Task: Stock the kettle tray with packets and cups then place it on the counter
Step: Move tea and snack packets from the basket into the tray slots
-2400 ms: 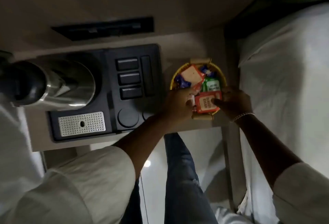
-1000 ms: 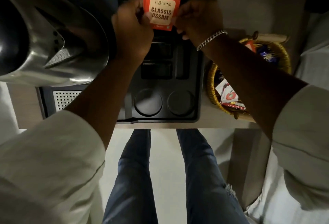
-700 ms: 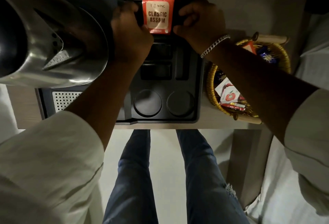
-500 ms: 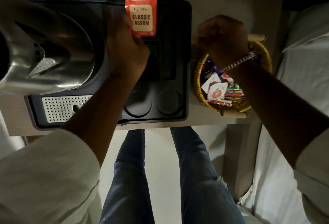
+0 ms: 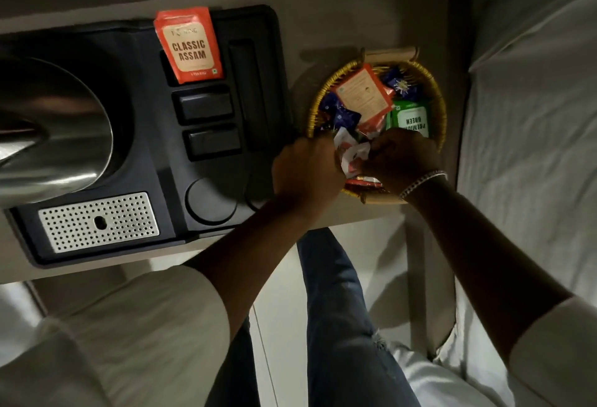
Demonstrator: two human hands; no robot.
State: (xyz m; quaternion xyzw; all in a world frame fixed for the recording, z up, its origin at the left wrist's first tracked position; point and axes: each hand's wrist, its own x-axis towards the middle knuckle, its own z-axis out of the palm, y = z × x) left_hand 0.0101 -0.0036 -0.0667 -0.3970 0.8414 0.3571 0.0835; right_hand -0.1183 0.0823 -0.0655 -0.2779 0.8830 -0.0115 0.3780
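Your black kettle tray [image 5: 151,161] sat on the pale counter [image 5: 323,28], on the left side. A shiny steel kettle [image 5: 55,128] stood on the left part of the tray. One orange packet [image 5: 189,44] that said "Classic Assam" stood in the far slot of the tray, leaning a bit. The two small slots nearer to you held nothing, and so did the round cup spot [image 5: 211,201] near the front edge. A metal grid with little holes [image 5: 98,222] lay at the near left corner of the tray.

Just to the right of the tray sat a round yellow basket [image 5: 439,106] full of packets. A green packet [image 5: 412,119] and another orange one [image 5: 363,95] lay on top, with dark blue ones [image 5: 339,114] beside them.

Both of your hands were at the near side of the basket. Your left hand [image 5: 307,170] and your right hand [image 5: 402,161] had their fingers curled in, pinching small white and red packets [image 5: 352,156] between them. A bracelet [image 5: 421,182] was on your right wrist. A white bed [image 5: 529,122] lay at the far right.
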